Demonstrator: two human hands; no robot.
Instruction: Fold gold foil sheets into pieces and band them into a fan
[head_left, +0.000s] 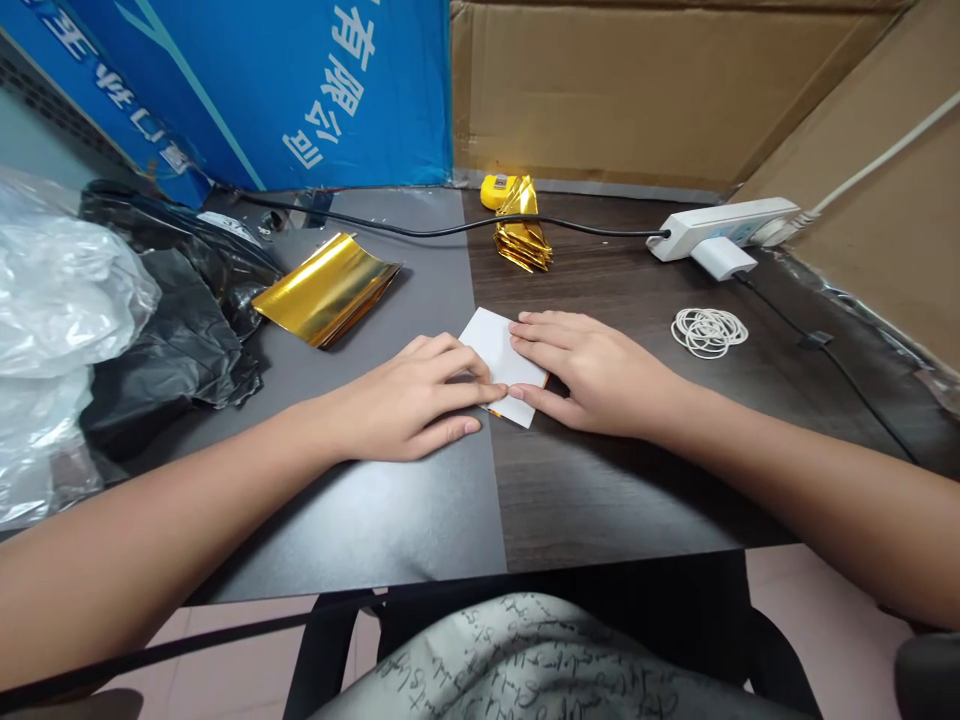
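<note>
A small folded sheet, white side up (496, 350) with a thin gold edge showing below, lies flat in the middle of the dark table (600, 500). My left hand (409, 400) rests on its left side, fingers stretched out and pressing along the paper. My right hand (589, 370) lies on its right side, fingers flat on the sheet. Both hands pin the paper to the table.
A stack of gold foil sheets (326, 288) lies back left on a grey mat (375, 500). Folded gold pieces (523, 240) and a yellow object (496, 188) sit at the back. White rubber bands (709, 332), a power strip (720, 228), plastic bags (67, 300) and cardboard walls (600, 90) surround.
</note>
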